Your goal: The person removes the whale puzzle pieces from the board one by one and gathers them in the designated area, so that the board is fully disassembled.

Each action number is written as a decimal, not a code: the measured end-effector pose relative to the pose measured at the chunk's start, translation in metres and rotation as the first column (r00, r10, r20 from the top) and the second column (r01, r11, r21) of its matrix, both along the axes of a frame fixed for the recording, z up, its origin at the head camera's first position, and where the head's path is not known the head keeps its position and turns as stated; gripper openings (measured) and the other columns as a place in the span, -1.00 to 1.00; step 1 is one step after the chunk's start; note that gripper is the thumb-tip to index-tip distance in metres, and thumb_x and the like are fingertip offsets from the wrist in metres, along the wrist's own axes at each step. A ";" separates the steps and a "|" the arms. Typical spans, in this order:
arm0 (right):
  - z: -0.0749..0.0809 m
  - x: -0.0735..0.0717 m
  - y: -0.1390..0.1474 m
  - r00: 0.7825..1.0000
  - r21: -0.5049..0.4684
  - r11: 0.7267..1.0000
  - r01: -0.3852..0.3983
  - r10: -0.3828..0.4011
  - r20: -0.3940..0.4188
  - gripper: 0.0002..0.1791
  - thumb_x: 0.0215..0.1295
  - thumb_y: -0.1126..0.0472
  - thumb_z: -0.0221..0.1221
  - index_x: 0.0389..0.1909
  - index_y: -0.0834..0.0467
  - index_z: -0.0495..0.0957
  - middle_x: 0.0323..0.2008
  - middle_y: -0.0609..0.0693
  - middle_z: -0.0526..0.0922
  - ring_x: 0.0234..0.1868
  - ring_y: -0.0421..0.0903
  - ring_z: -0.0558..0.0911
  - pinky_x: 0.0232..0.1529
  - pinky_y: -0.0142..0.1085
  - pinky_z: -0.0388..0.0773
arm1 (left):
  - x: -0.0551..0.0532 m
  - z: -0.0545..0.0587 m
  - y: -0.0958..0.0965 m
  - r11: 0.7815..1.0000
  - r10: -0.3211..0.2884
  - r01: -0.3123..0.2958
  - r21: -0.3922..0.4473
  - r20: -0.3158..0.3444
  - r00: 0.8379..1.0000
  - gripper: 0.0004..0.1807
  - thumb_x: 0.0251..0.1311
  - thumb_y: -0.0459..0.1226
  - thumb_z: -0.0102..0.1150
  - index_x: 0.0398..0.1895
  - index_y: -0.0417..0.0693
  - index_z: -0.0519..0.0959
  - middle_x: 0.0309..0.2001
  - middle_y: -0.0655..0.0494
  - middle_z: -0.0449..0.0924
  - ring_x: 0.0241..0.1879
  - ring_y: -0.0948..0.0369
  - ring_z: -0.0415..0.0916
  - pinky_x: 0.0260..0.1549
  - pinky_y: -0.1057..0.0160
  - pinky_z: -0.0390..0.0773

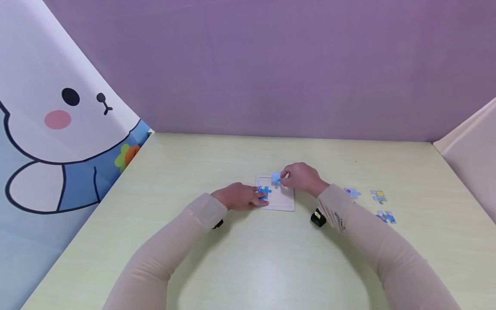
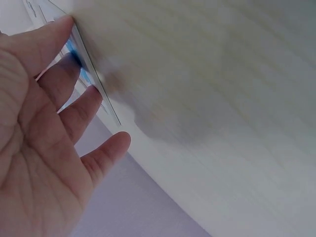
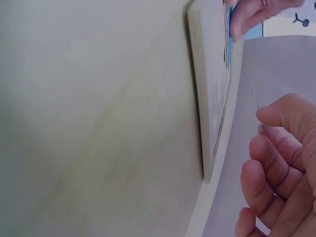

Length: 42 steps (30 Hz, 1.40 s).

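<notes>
A white puzzle tray [image 1: 282,202] with a raised rim lies on the table. My left hand [image 1: 239,196] is at its left side, fingers spread, touching a blue jigsaw piece [image 1: 265,190] set along that edge. Seen from the left wrist, the thumb [image 2: 59,29] rests at the tray's rim. Between thumb and index finger, my right hand [image 1: 304,177] pinches a light blue jigsaw piece [image 1: 275,177] over the tray's far part. The right wrist view shows this piece edge-on, raised above the tray; the other fingers [image 3: 266,158] are curled beneath.
To the right on the table lie loose jigsaw pieces: one with a purple swirl [image 1: 352,192], one with a yellow flower [image 1: 379,196], and a blue one [image 1: 386,216] partly behind the right sleeve. A purple backdrop [image 1: 294,69] stands behind the table.
</notes>
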State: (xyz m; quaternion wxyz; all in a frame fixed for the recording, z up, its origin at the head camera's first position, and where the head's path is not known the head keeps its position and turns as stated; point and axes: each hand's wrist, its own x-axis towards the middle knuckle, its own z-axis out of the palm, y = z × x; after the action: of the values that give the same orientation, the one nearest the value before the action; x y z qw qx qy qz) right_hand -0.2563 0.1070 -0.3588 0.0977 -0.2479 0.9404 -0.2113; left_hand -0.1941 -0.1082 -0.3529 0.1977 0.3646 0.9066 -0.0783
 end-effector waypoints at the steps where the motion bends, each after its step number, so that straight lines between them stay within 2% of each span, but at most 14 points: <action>1: 0.001 0.001 0.002 1.000 -0.009 1.000 0.003 -0.003 0.005 -0.78 0.17 0.17 0.23 -0.19 0.15 0.70 -0.23 0.00 0.72 -0.41 -0.16 0.54 -0.42 -0.31 0.42 | 0.000 0.000 0.000 1.000 -0.001 0.001 -0.002 0.001 1.000 -0.55 0.42 -0.15 -0.03 0.36 0.29 0.35 0.37 0.21 0.24 0.36 0.15 0.19 0.00 0.24 0.47; 4: 0.001 0.002 0.009 1.000 -0.021 1.000 0.018 -0.018 0.016 -0.78 0.18 0.17 0.24 -0.19 0.16 0.69 -0.26 -0.01 0.71 -0.41 -0.15 0.53 -0.42 -0.31 0.40 | 0.000 0.000 0.000 1.000 0.002 -0.002 -0.004 -0.001 1.000 -0.54 0.42 -0.16 -0.03 0.36 0.30 0.34 0.38 0.22 0.23 0.37 0.16 0.18 0.09 0.20 0.43; 8: 0.000 0.003 0.016 0.999 -0.026 0.999 0.029 -0.029 0.021 -0.77 0.18 0.17 0.23 -0.18 0.17 0.68 -0.27 0.00 0.71 -0.35 -0.13 0.57 -0.41 -0.30 0.41 | 0.001 -0.001 -0.001 1.000 -0.013 0.014 0.014 -0.009 1.000 -0.55 0.42 -0.16 -0.02 0.35 0.28 0.36 0.37 0.20 0.25 0.36 0.15 0.19 0.05 0.21 0.46; 15: 0.000 0.001 0.023 1.000 -0.027 1.000 0.012 -0.012 -0.025 -0.76 0.15 0.17 0.22 -0.19 0.17 0.69 -0.29 0.01 0.72 -0.32 -0.11 0.62 -0.42 -0.30 0.44 | 0.003 0.003 -0.007 0.999 -0.034 0.035 0.025 -0.027 0.999 -0.56 0.41 -0.17 0.00 0.33 0.23 0.40 0.33 0.16 0.32 0.34 0.11 0.24 0.04 0.20 0.46; 20: -0.002 0.002 0.029 0.999 -0.012 0.999 0.039 -0.039 -0.018 -0.75 0.13 0.15 0.22 -0.20 0.14 0.70 -0.28 0.01 0.72 -0.29 -0.10 0.62 -0.43 -0.27 0.44 | 0.004 0.003 -0.008 0.998 -0.057 0.059 0.027 -0.047 0.997 -0.57 0.41 -0.16 0.00 0.32 0.23 0.42 0.31 0.16 0.35 0.33 0.11 0.26 -0.09 0.24 0.50; 29: -0.004 0.005 0.047 0.999 0.013 0.999 0.048 -0.047 -0.019 -0.75 0.14 0.16 0.22 -0.19 0.17 0.69 -0.32 -0.02 0.71 -0.41 -0.15 0.54 -0.47 -0.31 0.39 | 0.006 0.001 -0.009 0.999 -0.032 0.033 0.023 -0.034 0.999 -0.56 0.40 -0.18 0.02 0.32 0.23 0.41 0.33 0.17 0.33 0.34 0.12 0.24 -0.20 0.28 0.48; 34: -0.006 0.008 0.059 0.997 0.026 0.997 0.070 -0.070 -0.011 -0.76 0.15 0.18 0.21 -0.19 0.19 0.69 -0.30 -0.01 0.71 -0.45 -0.17 0.51 -0.51 -0.33 0.37 | 0.006 -0.001 -0.009 0.997 -0.069 0.071 0.029 -0.064 0.996 -0.57 0.39 -0.19 0.03 0.31 0.22 0.43 0.31 0.17 0.36 0.31 0.10 0.28 -0.39 0.35 0.41; 38: -0.007 0.011 0.068 0.997 0.025 0.996 0.083 -0.083 -0.003 -0.77 0.15 0.21 0.22 -0.20 0.19 0.69 -0.28 0.04 0.72 -0.38 -0.14 0.58 -0.49 -0.31 0.40 | 0.005 -0.002 -0.008 0.996 -0.084 0.086 0.035 -0.071 0.994 -0.57 0.39 -0.19 0.04 0.31 0.21 0.43 0.30 0.16 0.36 0.31 0.10 0.29 -0.50 0.38 0.34; 42: -0.007 0.014 0.075 0.996 0.035 0.995 0.094 -0.094 0.005 -0.77 0.16 0.20 0.22 -0.18 0.18 0.68 -0.25 0.06 0.71 -0.30 -0.09 0.62 -0.47 -0.29 0.44 | 0.006 -0.002 -0.006 0.997 -0.070 0.072 0.037 -0.055 0.996 -0.56 0.38 -0.20 0.05 0.31 0.22 0.43 0.31 0.17 0.35 0.32 0.10 0.28 -0.45 0.38 0.37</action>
State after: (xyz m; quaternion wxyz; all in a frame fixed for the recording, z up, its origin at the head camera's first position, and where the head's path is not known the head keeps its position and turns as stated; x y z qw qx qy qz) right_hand -0.2425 0.1816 -0.3655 0.0949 -0.2010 0.9542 -0.2001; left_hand -0.1885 -0.1146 -0.3548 0.1635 0.3983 0.8992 -0.0774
